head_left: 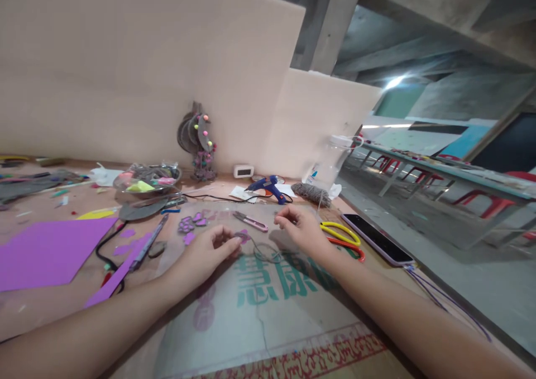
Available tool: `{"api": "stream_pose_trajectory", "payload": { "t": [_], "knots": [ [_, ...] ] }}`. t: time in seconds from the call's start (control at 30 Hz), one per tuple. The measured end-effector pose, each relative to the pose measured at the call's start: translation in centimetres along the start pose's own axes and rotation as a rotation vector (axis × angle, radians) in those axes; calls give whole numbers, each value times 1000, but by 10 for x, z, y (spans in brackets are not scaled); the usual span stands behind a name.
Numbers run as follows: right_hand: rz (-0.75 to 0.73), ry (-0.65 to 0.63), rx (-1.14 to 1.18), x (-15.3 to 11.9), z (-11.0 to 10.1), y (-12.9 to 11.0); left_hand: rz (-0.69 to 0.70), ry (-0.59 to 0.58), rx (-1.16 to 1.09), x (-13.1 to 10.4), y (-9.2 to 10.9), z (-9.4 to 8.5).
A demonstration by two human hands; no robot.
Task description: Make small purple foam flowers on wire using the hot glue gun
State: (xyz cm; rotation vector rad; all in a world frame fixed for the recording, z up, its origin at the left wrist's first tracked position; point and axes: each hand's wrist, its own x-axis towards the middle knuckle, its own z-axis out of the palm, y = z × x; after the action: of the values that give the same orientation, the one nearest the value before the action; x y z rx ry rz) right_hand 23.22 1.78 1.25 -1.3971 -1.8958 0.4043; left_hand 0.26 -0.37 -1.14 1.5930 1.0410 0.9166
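My left hand (pixel 214 249) is closed in a pinch around a small purple foam piece (pixel 244 234) edged with grey yarn. A loose length of grey yarn (pixel 264 252) curves from it over the mat towards my right. My right hand (pixel 298 228) is raised a little above the mat, thumb and fingers pinched together; whatever lies between them is too small to make out. Pink-handled thread snips (pixel 252 221) lie between and beyond both hands. Several purple pieces outlined in grey (pixel 191 222) rest past my left hand.
Scissors with yellow and orange handles (pixel 341 234) and a phone (pixel 377 239) lie at right. Behind are a blue glue gun (pixel 270 188), a grey yarn bundle (pixel 310 193) and a clear jug (pixel 329 164). Purple foam sheet (pixel 50 253), a pen (pixel 148 244) and a filled bowl (pixel 146 188) occupy the left.
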Motion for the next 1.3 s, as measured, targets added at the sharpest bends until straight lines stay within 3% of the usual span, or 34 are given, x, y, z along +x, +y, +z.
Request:
{"api": "stream_pose_trajectory", "payload": {
  "t": [0.17,0.33,0.7,1.03,1.17,1.3],
  "knots": [
    [-71,-30,-44,-1,0,3,-4,0,20,0,0,-1],
    [-62,25,-81,6,-8,9,0,-3,19,1,-5,0],
    [31,7,-149,56,-16,40,-16,1,8,2,-8,0],
    [48,65,-298,86,-25,73,-41,-10,-3,3,-6,-1],
    [83,82,-278,97,-20,81,-22,0,-15,3,-6,-1],
    [85,-1,-213,103,-3,79,-16,-4,5,3,-6,-2]
  ]
}}
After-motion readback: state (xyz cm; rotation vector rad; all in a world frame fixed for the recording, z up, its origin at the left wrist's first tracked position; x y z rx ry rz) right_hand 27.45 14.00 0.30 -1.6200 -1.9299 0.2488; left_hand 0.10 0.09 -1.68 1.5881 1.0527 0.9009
